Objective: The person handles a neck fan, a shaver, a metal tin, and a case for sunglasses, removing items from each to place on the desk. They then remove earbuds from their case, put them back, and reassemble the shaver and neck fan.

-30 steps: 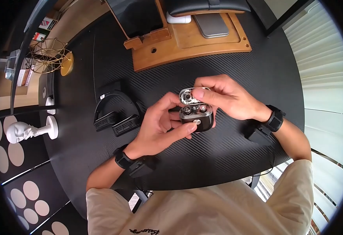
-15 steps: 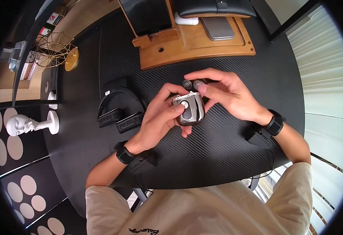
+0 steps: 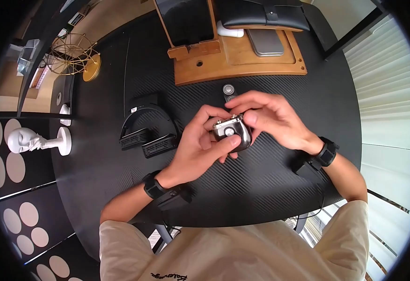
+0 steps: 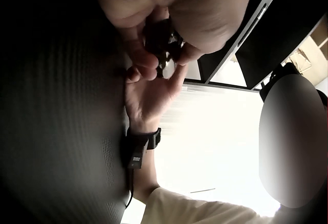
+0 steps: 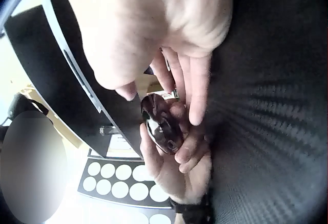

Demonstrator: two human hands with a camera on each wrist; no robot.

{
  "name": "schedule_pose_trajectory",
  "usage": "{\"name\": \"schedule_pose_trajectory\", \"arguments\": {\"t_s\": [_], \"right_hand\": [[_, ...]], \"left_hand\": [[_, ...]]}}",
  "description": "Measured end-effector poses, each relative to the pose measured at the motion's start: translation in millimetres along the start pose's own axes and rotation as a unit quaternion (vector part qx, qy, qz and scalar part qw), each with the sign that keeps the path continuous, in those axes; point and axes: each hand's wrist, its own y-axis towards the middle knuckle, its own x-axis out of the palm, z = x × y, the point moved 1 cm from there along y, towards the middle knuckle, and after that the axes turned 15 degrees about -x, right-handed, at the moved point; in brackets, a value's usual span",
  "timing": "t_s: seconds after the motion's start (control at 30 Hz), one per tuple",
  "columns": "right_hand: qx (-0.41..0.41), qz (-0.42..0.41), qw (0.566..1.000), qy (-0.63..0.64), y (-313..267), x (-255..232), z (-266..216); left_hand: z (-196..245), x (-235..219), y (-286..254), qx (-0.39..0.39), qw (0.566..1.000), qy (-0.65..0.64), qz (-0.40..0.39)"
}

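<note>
Black and glossy, the small case (image 3: 246, 136) is above the desk (image 3: 261, 192), clamped between the left hand's (image 3: 193, 152) thumb and fingers. It looks light, stiff, slippery and easily scratched, best held by its broad sides. The right hand (image 3: 282, 125) has thumb and fingers apart near its top edge; contact I cannot tell. One case, two hands, one neck fan (image 3: 160, 145), one statue (image 3: 23, 140)

sleeves (image 3: 124, 241): beige | shirt (image 3: 233, 253): beige, black script lettering | wrist straps (image 3: 154, 186): black
</note>
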Motion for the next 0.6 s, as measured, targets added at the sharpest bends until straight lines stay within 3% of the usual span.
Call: {"name": "schedule_pose_trajectory", "arguments": {"t_s": [0.03, 0.1, 0.17, 0.43, 0.6], "right_hand": [[0.004, -0.033, 0.999, -0.019, 0, 1, 0], [0.013, -0.065, 0.998, -0.015, 2, 2, -1], [0.081, -0.07, 0.993, -0.041, 3, 2, -6], [0.05, -0.047, 0.998, 0.006, 1, -2, 2], [0.027, -0.033, 0.998, -0.041, -2, 0, 0]], "left_hand": [[-1, 0, 2, 0.001, 1.0, 0.001, -0.001], [-2, 3, 3, 0.074, 0.997, 0.021, 0.007], [3, 4, 2, 0.058, 0.998, 0.022, -0.002], [-3, -3, 5, 0.054, 0.998, 0.012, -0.003], [-7, 1, 4, 0.055, 0.998, 0.03, 0.005]]}}
